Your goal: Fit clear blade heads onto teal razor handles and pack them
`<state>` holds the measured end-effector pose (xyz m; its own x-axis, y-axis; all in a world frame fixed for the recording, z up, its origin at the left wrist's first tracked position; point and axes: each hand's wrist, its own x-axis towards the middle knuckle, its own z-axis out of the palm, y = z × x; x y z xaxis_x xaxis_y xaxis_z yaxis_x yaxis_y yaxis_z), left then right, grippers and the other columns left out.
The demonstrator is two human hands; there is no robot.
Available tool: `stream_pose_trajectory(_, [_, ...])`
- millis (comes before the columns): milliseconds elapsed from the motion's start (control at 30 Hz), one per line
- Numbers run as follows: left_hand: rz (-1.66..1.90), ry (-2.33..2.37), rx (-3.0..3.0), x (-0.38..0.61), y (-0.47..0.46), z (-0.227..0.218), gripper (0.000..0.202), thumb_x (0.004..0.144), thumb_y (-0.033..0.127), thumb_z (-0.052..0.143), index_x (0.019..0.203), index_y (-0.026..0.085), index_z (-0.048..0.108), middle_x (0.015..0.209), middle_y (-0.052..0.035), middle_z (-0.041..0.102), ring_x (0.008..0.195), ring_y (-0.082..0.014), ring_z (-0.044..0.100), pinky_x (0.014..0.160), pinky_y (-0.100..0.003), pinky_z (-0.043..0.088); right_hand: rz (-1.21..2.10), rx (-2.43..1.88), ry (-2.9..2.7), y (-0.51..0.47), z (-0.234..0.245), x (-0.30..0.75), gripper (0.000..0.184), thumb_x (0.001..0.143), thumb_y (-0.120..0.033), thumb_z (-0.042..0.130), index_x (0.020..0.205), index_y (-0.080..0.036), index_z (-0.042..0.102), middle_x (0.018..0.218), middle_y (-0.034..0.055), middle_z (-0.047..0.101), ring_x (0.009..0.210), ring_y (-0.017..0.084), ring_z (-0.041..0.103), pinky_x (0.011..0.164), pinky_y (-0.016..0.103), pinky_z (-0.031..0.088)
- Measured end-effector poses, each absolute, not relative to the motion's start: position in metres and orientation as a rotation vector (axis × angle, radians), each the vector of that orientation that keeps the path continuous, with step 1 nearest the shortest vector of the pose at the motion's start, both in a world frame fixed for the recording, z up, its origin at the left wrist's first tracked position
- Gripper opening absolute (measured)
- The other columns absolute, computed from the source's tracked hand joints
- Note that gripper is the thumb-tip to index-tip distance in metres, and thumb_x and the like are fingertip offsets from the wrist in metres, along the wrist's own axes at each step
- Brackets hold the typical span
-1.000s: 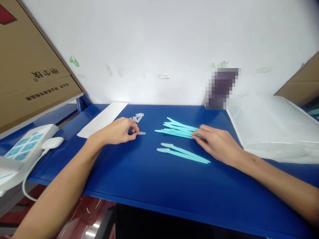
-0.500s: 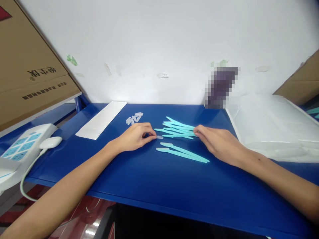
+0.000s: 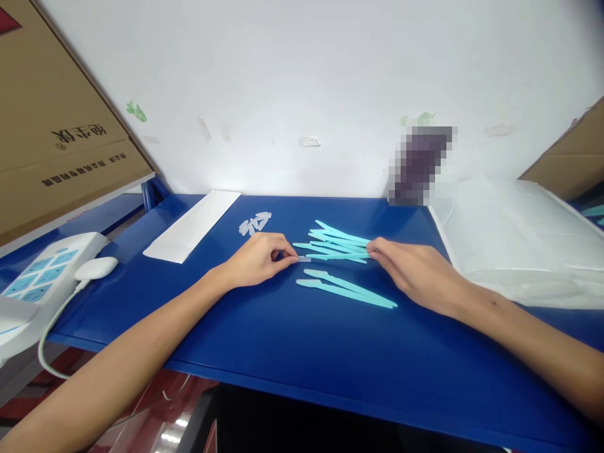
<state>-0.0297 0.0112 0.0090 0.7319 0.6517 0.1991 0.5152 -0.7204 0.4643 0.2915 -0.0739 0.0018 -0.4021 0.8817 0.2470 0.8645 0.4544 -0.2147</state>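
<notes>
Between thumb and fingertips, my left hand (image 3: 263, 259) pinches a small clear blade cap (image 3: 304, 258). My right hand (image 3: 409, 269) grips the handle end of a turquoise eyebrow razor (image 3: 337, 257), whose blade end points left and meets the cap's open end; whether it is inside the cap I cannot tell. Behind the held razor lies a loose pile of several turquoise razors (image 3: 330, 234). Two more razors (image 3: 349, 290) lie side by side in front, tips left. A small heap of clear caps (image 3: 255, 223) rests beyond my left hand.
A white paper strip (image 3: 193, 226) lies at left on the blue table (image 3: 302, 352). Beside it are a power strip (image 3: 42, 277) with a white plug (image 3: 97, 269) and cable. Plastic-wrapped packaging (image 3: 514, 239) lies at right, a blurred dark object (image 3: 419, 167) near the wall, a cardboard box (image 3: 61, 126) at left.
The cap and the razor's blade end have come together; a small gap between them has closed. Both hands have barely moved.
</notes>
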Motion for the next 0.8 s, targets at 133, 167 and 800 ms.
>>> stream_pose_trajectory(133, [0.505, 0.918, 2.548, -0.029, 0.01, 0.009, 0.021, 0.096, 0.035, 0.065, 0.092, 0.019, 0.079, 0.086, -0.0045, 0.07, 0.068, -0.0125, 0.057, 0.065, -0.026, 0.044, 0.057, -1.484, -2.382, -0.074, 0.002, 0.292, 0.025, 0.107, -0.038, 0.031, 0.096, -0.025, 0.049, 0.08, 0.0011, 0.066, 0.063, 0.017, 0.057, 0.058, 0.031, 0.032])
stream_pose_trajectory(167, [0.507, 0.919, 2.547, -0.029, 0.01, 0.009, 0.021, 0.096, 0.034, 0.065, 0.092, 0.019, 0.079, 0.086, -0.0043, 0.07, 0.067, -0.0123, 0.056, 0.064, -0.026, 0.044, 0.056, -1.483, -2.382, -0.074, 0.002, 0.292, 0.026, 0.107, -0.038, 0.03, 0.096, -0.025, 0.049, 0.079, 0.001, 0.066, 0.063, 0.017, 0.057, 0.058, 0.031, 0.032])
stream_pose_trajectory(800, [0.856, 0.953, 2.577, -0.031, 0.017, 0.009, 0.028, 0.097, 0.039, 0.06, 0.102, 0.018, 0.077, 0.078, -0.0028, 0.07, 0.059, -0.0116, 0.053, 0.06, -0.025, 0.043, 0.07, -1.377, -2.395, -0.074, 0.009, 0.288, 0.04, 0.106, -0.043, 0.039, 0.092, -0.022, 0.07, 0.068, 0.0005, 0.067, 0.062, 0.017, 0.057, 0.079, 0.039, 0.038])
